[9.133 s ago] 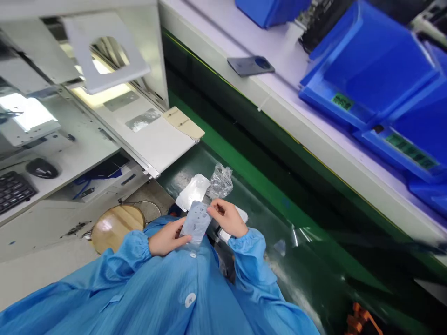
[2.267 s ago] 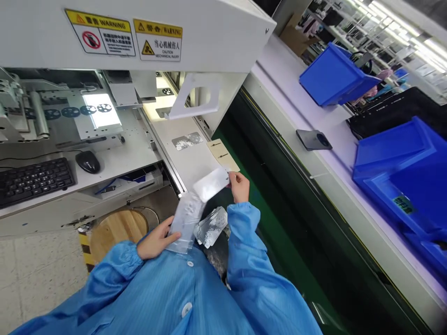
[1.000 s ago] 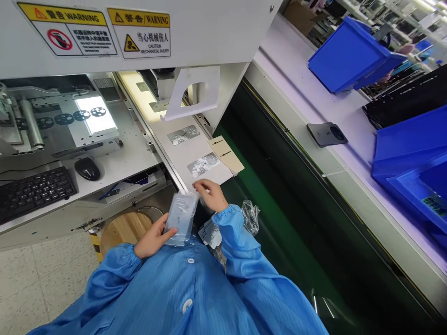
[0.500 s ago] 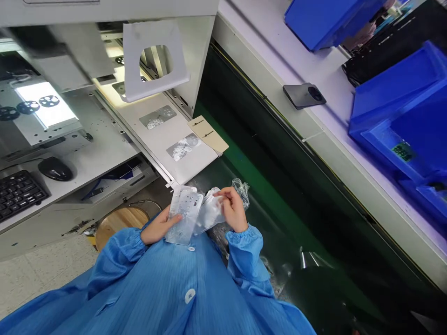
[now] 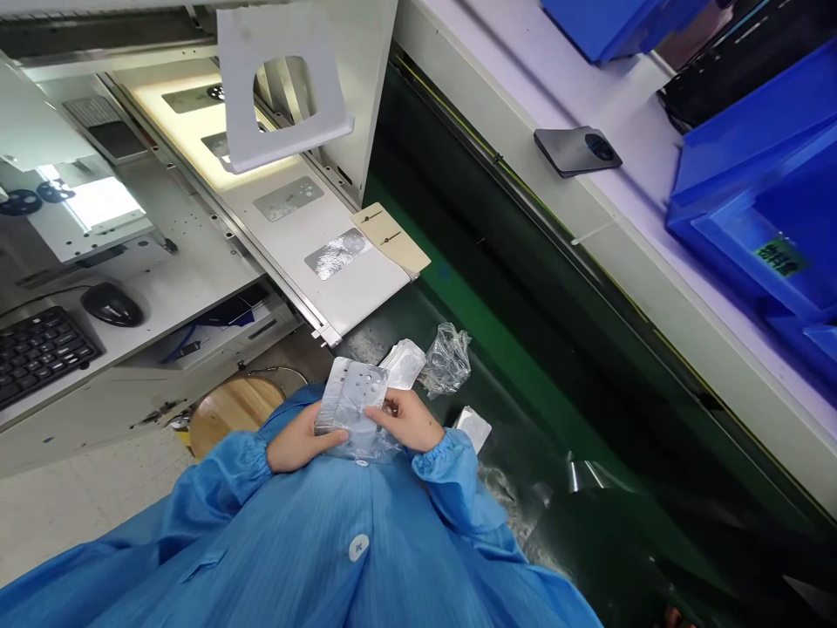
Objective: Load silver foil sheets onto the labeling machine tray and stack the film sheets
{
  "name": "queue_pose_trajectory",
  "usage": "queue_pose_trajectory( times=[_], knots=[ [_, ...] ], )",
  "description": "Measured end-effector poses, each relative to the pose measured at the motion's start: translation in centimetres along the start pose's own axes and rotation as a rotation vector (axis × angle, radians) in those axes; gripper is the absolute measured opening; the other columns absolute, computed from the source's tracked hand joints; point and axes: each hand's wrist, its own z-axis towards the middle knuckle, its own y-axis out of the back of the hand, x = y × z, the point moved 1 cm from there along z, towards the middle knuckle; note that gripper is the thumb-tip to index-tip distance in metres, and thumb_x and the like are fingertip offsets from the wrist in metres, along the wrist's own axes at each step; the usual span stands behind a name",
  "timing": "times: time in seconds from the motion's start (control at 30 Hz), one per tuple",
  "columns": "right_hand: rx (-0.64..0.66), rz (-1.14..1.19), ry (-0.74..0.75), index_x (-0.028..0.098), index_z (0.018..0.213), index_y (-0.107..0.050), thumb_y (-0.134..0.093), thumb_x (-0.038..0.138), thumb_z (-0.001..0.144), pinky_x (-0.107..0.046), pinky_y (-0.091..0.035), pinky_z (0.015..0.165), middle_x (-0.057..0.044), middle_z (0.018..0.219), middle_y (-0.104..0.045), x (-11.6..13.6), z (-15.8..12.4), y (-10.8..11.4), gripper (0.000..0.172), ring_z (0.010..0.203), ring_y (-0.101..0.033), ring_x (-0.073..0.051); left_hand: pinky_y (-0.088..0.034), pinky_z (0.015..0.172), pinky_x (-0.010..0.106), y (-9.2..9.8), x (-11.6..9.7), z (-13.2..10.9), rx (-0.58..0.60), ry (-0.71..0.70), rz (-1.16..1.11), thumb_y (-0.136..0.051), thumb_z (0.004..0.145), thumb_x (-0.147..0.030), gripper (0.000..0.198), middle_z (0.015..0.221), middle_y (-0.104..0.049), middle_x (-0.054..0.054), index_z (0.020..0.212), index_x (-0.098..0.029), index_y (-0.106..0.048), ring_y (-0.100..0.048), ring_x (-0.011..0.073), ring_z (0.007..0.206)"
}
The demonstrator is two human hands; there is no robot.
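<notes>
Close to my chest I hold a stack of thin silvery plates in clear film point(image 5: 348, 408). My left hand point(image 5: 297, 447) grips the stack from below and the left. My right hand point(image 5: 406, 422) pinches its right edge, fingers closed on the film. Just beyond lie a loose plate point(image 5: 404, 363), a crumpled clear wrapper point(image 5: 447, 359) and another small plate point(image 5: 472, 427) on the dark green belt point(image 5: 523, 384). Two plates rest on the white machine tray: the nearer plate point(image 5: 337, 255) and the farther plate point(image 5: 288, 198).
A tan card point(image 5: 391, 237) sits at the tray's end. A keyboard point(image 5: 39, 351) and mouse point(image 5: 112, 303) are at left, a wooden stool point(image 5: 226, 417) below. Across the belt a grey phone back cover point(image 5: 576, 150) and blue bins point(image 5: 758, 201) stand on the white bench.
My right hand has come back onto the stack and the loose plate it held now lies on the belt. The view has dipped slightly; the tray's plates have moved further in.
</notes>
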Motion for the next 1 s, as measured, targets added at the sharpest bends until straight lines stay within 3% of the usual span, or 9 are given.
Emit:
queue_pose_trajectory(
  times=[0.07,0.17,0.33,0.43,0.53,0.63,0.73,0.87,1.0],
  knots=[
    [-0.031,0.019,0.034,0.017,0.091,-0.067,-0.066,0.050,0.083,-0.024,-0.039,0.057,0.000,0.071,-0.060,0.5,0.0,0.8,0.034,0.061,-0.049,-0.013,-0.050,0.093,0.041,0.1,0.1,-0.3,0.009,-0.012,0.045,-0.078,0.074,-0.043,0.050,0.112,-0.070,0.012,0.110,-0.013,-0.060,-0.064,0.0284,0.103],
    [-0.191,0.016,0.102,0.018,0.093,-0.066,-0.065,0.047,0.084,-0.026,-0.042,0.062,-0.002,0.080,-0.064,2.1,0.4,2.7,0.030,0.068,-0.053,-0.015,-0.050,0.093,0.042,0.1,0.0,-0.3,0.004,-0.038,0.084,-0.078,0.073,-0.040,0.049,0.110,-0.070,0.011,0.110,-0.014,-0.059,-0.065,0.0279,0.100],
    [-0.149,-0.031,0.149,0.019,0.079,-0.065,-0.065,0.043,0.084,-0.025,-0.040,0.057,-0.001,0.072,-0.063,4.4,2.6,5.8,0.025,0.061,-0.051,-0.013,-0.049,0.095,0.042,0.6,-0.4,-0.3,-0.006,-0.088,0.099,-0.081,0.070,-0.038,0.057,0.114,-0.069,0.012,0.115,-0.014,-0.056,-0.063,0.0292,0.105],
    [-0.425,0.146,0.126,0.019,0.082,-0.060,-0.063,0.050,0.082,-0.022,-0.039,0.051,0.002,0.064,-0.059,3.6,6.3,8.0,0.031,0.054,-0.051,-0.012,-0.050,0.095,0.044,1.7,-0.1,-0.9,-0.052,-0.079,0.077,-0.082,0.068,-0.040,0.059,0.113,-0.069,0.012,0.115,-0.014,-0.057,-0.064,0.0302,0.105],
    [-0.668,0.212,0.041,0.020,0.079,-0.053,-0.060,0.053,0.079,-0.021,-0.035,0.045,0.006,0.052,-0.052,1.6,11.7,9.7,0.034,0.045,-0.046,-0.011,-0.052,0.094,0.045,3.2,0.2,-2.0,-0.197,-0.032,-0.008,-0.087,0.060,-0.044,0.065,0.111,-0.071,0.013,0.110,-0.015,-0.058,-0.066,0.0314,0.102],
    [-0.730,0.055,-0.080,0.020,0.076,-0.053,-0.057,0.052,0.078,-0.022,-0.038,0.048,0.005,0.049,-0.054,-0.2,16.7,10.0,0.032,0.049,-0.051,-0.013,-0.054,0.092,0.047,4.7,0.0,-3.6,-0.397,0.029,-0.021,-0.088,0.052,-0.052,0.068,0.104,-0.073,0.013,0.102,-0.014,-0.061,-0.068,0.0336,0.098],
    [-0.725,-0.067,-0.133,0.019,0.077,-0.056,-0.053,0.051,0.079,-0.023,-0.041,0.052,0.002,0.052,-0.057,-1.2,19.1,9.8,0.032,0.053,-0.055,-0.015,-0.055,0.093,0.046,5.7,-0.6,-5.2,-0.511,0.079,-0.018,-0.086,0.051,-0.057,0.068,0.102,-0.075,0.012,0.099,-0.014,-0.062,-0.068,0.0342,0.099],
    [-0.693,-0.120,-0.161,0.017,0.082,-0.058,-0.049,0.051,0.082,-0.024,-0.041,0.051,0.001,0.054,-0.058,-3.0,17.4,10.7,0.035,0.053,-0.055,-0.015,-0.054,0.095,0.045,6.5,-0.6,-6.1,-0.543,0.101,-0.017,-0.084,0.053,-0.059,0.072,0.105,-0.074,0.011,0.104,-0.014,-0.060,-0.067,0.0338,0.104],
    [-0.644,-0.220,-0.261,0.018,0.076,-0.059,-0.053,0.048,0.080,-0.024,-0.040,0.049,0.002,0.053,-0.057,-6.7,11.2,10.9,0.031,0.048,-0.053,-0.015,-0.055,0.093,0.043,6.7,0.1,-5.3,-0.561,0.109,0.051,-0.083,0.057,-0.059,0.073,0.108,-0.073,0.011,0.108,-0.013,-0.058,-0.067,0.0328,0.104]
  ],
)
